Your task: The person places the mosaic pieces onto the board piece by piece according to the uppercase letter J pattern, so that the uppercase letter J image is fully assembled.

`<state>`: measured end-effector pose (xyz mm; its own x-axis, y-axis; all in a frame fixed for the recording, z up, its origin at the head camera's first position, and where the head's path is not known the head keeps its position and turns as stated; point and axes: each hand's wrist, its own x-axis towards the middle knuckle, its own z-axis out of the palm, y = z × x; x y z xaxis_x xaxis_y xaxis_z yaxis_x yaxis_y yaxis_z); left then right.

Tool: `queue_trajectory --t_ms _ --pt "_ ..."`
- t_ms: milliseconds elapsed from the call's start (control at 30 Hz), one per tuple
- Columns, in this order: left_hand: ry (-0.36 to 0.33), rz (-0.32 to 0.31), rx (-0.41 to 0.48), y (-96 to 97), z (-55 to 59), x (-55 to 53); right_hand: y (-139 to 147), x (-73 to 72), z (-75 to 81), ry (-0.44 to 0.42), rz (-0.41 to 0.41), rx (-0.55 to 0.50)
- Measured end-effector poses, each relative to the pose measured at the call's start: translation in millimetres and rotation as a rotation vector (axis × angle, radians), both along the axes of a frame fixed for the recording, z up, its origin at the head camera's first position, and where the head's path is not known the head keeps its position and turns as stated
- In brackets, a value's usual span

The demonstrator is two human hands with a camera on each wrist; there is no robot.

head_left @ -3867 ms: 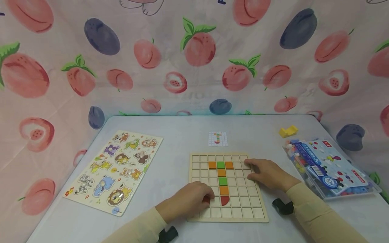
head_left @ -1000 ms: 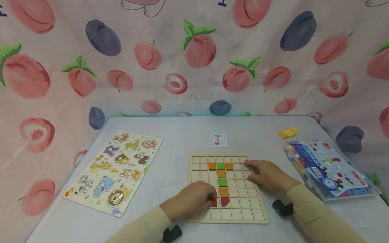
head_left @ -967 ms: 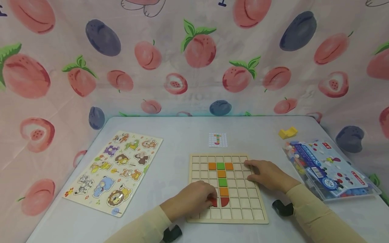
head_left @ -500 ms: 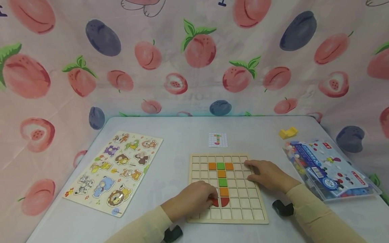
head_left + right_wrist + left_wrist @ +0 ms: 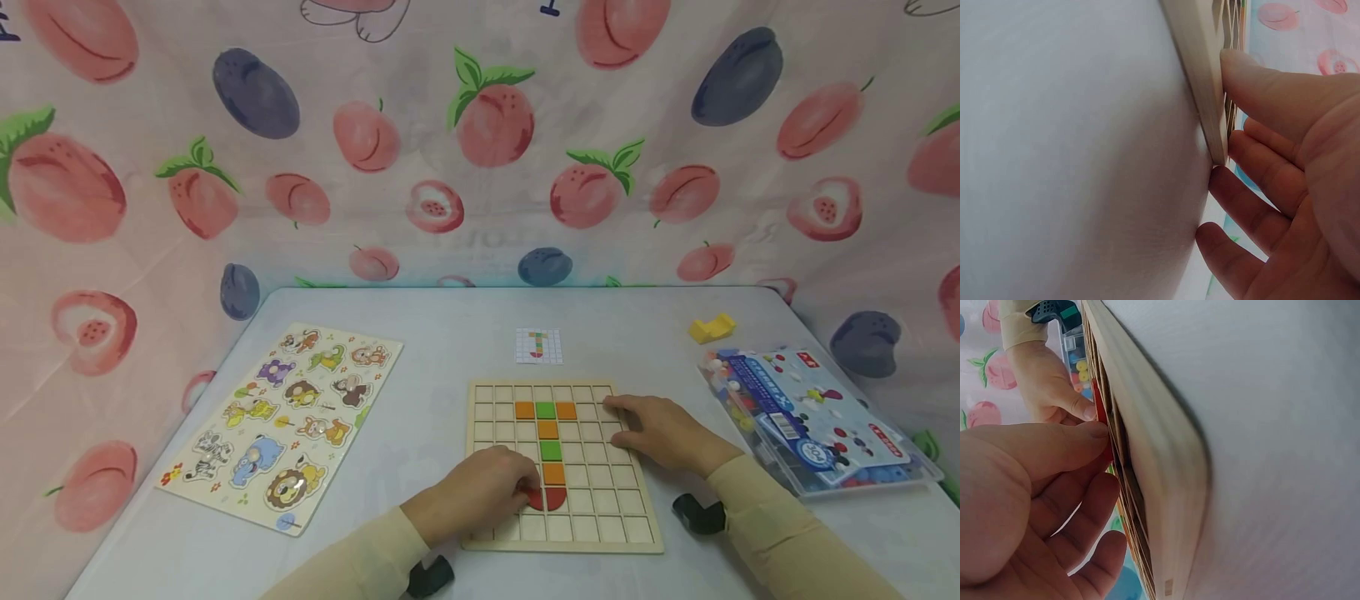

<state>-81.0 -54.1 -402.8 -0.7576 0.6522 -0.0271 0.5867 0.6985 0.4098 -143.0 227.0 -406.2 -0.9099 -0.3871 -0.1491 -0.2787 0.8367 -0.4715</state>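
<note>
A square wooden grid board (image 5: 651,521) lies on the table, with orange tiles (image 5: 553,474), green tiles (image 5: 551,451) and a red quarter-round tile (image 5: 556,498) in its cells. Over the lower left cells, my left hand (image 5: 476,492) pinches a second red quarter-round tile (image 5: 536,499) between thumb and index finger, right beside the first. The left wrist view shows its red edge at the thumb tip, mostly covered by the fingers. My right hand (image 5: 663,429) rests against the board's right side, its thumb on the frame (image 5: 1200,69) and loosely bent fingers along the edge.
Behind the board lies a small pattern card (image 5: 538,346) with a similar coloured shape. At left is an animal puzzle board (image 5: 281,425). A clear box (image 5: 817,417) of coloured pieces stands at right, a yellow piece (image 5: 712,327) just behind it.
My left hand has shifted slightly right, bringing its red tile into view and up beside the other red tile. My right hand stays in place on the board's edge.
</note>
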Motion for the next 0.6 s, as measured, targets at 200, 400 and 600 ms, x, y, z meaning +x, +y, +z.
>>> queue_trajectory --t_ms 200,400,600 --pt "-0.007 0.011 -0.001 1.2 0.0 -0.7 0.1 0.1 0.3 -0.005 -0.001 0.003" --pt "0.006 0.004 0.002 1.4 1.5 0.1 0.1 0.1 1.5 -0.002 0.005 -0.002" --pt "-0.002 0.003 0.002 1.9 2.6 -0.2 -0.7 0.7 1.2 -0.008 -0.003 0.008"
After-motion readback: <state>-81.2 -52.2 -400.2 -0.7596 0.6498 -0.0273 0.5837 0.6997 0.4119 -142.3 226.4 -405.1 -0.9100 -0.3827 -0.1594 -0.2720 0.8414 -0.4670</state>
